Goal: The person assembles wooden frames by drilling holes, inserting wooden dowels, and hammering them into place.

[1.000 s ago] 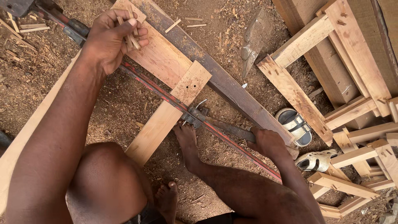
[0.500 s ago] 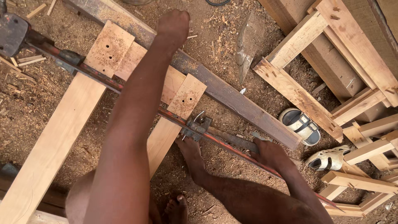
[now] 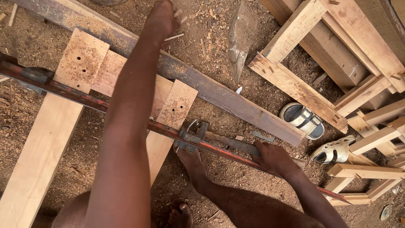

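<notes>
Seen from above, we reach our left hand [image 3: 162,19] out to twelve o'clock, over the sawdust-strewn dirt floor [image 3: 211,33]; its fingers are curled around a few small pale wood slivers [image 3: 179,14], though how tightly we cannot tell. Our right hand [image 3: 274,158] presses down at four o'clock, fingers spread flat and closed around nothing, on the long rusty red steel bar clamp [image 3: 126,112] that crosses the scene from nine o'clock to five o'clock. Our bare foot [image 3: 190,158] rests against the bar just below the clamp's grey metal sliding head [image 3: 192,135], near the centre. Under the bar lie two pale planed wooden boards with drilled dowel holes, the wide one [image 3: 50,139] at eight o'clock and the narrower one [image 3: 168,122] at six o'clock, both butting against a light cross board [image 3: 105,76]. A dark weathered timber beam [image 3: 219,95] runs diagonally behind them. At three o'clock a pair of grey-and-white sandals [image 3: 314,131] sits on the ground, beside a stack of pale wooden frames [image 3: 337,55] filling the two o'clock corner
</notes>
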